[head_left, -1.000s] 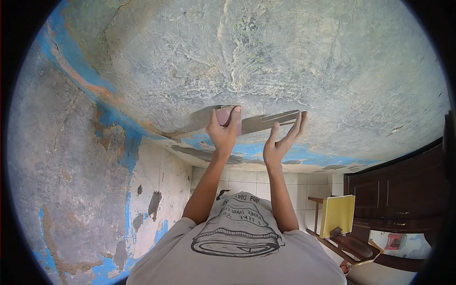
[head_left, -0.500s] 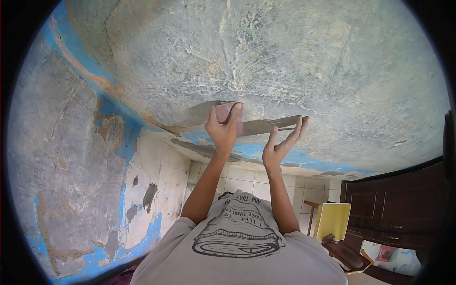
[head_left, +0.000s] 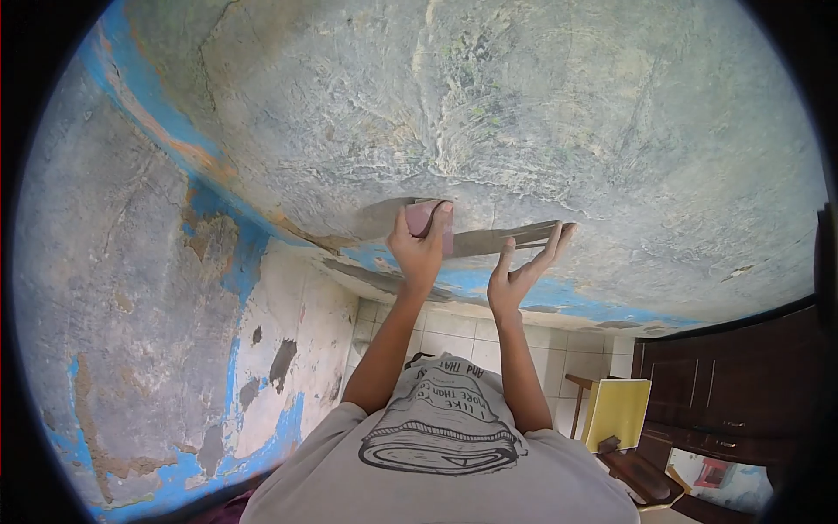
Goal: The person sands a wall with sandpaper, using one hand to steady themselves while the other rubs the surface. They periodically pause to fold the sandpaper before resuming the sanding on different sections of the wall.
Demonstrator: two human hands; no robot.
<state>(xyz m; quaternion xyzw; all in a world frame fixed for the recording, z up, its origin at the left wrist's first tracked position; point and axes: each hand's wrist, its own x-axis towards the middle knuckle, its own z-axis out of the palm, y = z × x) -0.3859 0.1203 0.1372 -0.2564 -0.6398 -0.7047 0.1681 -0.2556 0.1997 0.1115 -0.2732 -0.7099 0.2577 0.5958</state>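
Observation:
My left hand (head_left: 419,253) is closed around a pinkish piece of sandpaper (head_left: 421,218), thumb to the right side. The sandpaper lies against the rough grey wall (head_left: 524,122), just above a peeling blue strip. To its right is my right hand (head_left: 524,278), with fingers stretched out, thumb apart and nothing held. Its fingertips are at the wall surface. Dark shadows from both hands fall leftward across the plaster. How the sandpaper is folded behind the left fingers is hidden.
A second wall (head_left: 122,288) with flaking blue and white paint meets this one at the left. Below are pale tiles (head_left: 541,349). At the lower right stand a yellow panel (head_left: 618,410), a wooden chair (head_left: 642,476) and dark brown cabinets (head_left: 742,375).
The camera view has shifted slightly, so the whole scene sits a little lower and further right. Both hands stay at about the same place on the wall, with the sandpaper still held.

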